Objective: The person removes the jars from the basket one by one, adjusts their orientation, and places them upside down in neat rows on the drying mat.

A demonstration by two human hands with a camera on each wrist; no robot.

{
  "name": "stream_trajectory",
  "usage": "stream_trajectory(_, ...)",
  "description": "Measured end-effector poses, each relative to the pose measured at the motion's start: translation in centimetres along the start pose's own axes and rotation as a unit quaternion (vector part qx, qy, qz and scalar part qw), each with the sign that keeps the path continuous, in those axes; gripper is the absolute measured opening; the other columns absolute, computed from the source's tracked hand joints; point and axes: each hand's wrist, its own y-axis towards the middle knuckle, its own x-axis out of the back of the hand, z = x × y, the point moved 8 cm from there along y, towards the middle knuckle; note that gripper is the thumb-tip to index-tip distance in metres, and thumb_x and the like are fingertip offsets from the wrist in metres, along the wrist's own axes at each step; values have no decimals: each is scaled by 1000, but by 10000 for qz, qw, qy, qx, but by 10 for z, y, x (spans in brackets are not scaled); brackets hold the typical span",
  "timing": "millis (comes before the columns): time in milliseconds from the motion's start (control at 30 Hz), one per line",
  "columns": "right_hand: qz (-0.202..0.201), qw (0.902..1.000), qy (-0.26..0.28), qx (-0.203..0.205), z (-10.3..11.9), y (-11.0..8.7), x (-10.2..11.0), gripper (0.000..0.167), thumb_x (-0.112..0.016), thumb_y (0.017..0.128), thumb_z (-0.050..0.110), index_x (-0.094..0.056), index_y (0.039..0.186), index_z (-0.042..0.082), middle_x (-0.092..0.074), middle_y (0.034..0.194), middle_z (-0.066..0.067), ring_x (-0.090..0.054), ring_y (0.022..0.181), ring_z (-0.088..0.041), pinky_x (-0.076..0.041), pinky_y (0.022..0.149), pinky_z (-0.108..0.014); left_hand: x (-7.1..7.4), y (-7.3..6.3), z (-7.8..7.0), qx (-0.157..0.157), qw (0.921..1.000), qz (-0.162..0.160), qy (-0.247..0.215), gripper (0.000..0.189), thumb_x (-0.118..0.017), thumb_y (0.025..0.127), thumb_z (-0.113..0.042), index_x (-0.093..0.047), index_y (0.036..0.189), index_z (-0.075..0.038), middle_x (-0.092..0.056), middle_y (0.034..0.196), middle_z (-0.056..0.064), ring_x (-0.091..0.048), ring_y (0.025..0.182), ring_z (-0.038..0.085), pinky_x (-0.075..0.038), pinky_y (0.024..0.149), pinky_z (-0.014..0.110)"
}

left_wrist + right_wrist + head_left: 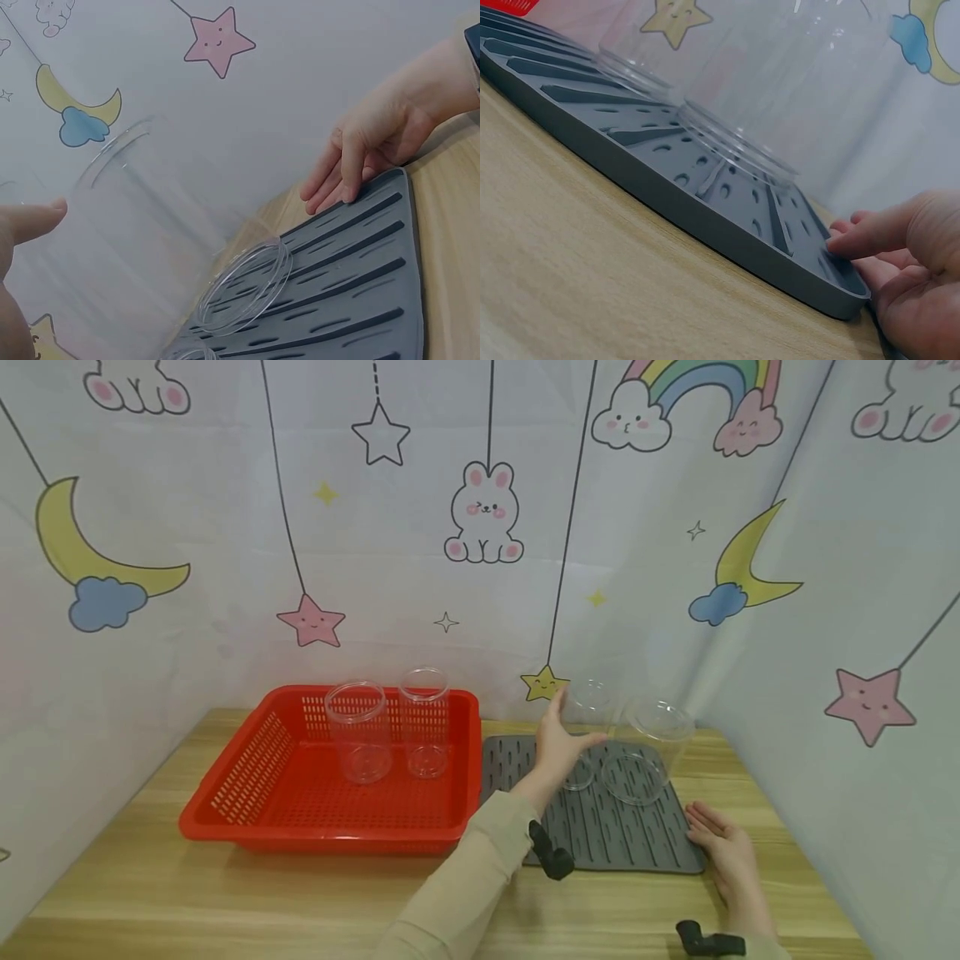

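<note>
My left hand point(557, 750) is spread beside a narrow clear plastic jar point(592, 718), thumb and index finger apart along its near left side. Whether the skin touches the jar cannot be made out. To the right of it stands a wider clear jar point(651, 752). Both jars are upright on a grey ridged drying mat point(615, 839). At the mat's right edge rests my right hand point(726, 852), its fingers loosely extended. In the right wrist view the thumb of that hand point(922, 270) lies at the mat's corner; the fingers behind are partly hidden.
Left of the mat, a red plastic basket point(341, 839) holds a wide clear jar point(358, 727) and a slimmer one point(425, 727), both upright. Everything stands on a wooden table point(225, 893). A patterned cloth point(405, 585) hangs close behind and at the sides.
</note>
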Motion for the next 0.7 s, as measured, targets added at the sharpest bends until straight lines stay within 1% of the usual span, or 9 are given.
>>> stream_trajectory(100,2,10000,6,23,1,-1,-1,67,-54,92,-10,-17,148,-16,-58,90,34,-56,92,19,-48,89,-8,1,1,0,92,10000,6,34,100,-89,69,-16,-34,152,-20,-38,156,3,-37,143,26,-36,114,46)
stream_trajectory(200,2,10000,31,58,2,-1,-2,67,-54,92,-10,-16,148,-17,-58,90,34,-57,92,19,-49,88,-8,3,1,-3,162,9999,37,43,104,-90,68,-18,-31,154,-20,-36,157,4,-34,144,28,-35,115,48)
stream_trajectory(333,28,9999,141,44,2,-1,-2,67,-52,93,-11,-15,148,-17,-59,90,33,-57,92,18,-49,85,-7,8,-2,-10,221,9997,31,42,110,-91,67,-21,-26,155,-25,-34,158,5,-33,145,29,-35,114,49)
stream_trajectory(433,41,9999,165,-7,1,0,-1,65,-49,93,-12,-14,148,-16,-59,90,33,-57,91,18,-49,83,-6,13,-5,-18,193,9998,44,-22,111,-91,67,-21,-24,156,-27,-31,159,5,-32,145,29,-35,115,49)
stream_trajectory(500,27,9999,162,-53,0,1,-1,65,-48,94,-12,-14,149,-15,-59,90,33,-57,91,18,-49,83,-6,18,-7,-24,160,9998,78,-84,111,-91,68,-21,-24,156,-26,-30,160,4,-30,146,29,-34,115,50)
stream_trajectory(567,15,9999,122,-95,-1,2,0,65,-49,94,-12,-15,149,-15,-59,90,33,-57,91,18,-49,84,-7,25,-9,-29,181,9996,100,-171,111,-90,68,-21,-23,156,-27,-28,161,0,-28,147,27,-34,115,50)
stream_trajectory(700,-7,9999,89,-133,-2,3,0,66,-51,94,-11,-15,149,-14,-59,89,33,-57,90,18,-50,86,-8,45,-14,-40,146,9995,50,-291,110,-89,70,-21,-22,156,-25,-30,160,-2,-30,147,25,-34,115,50)
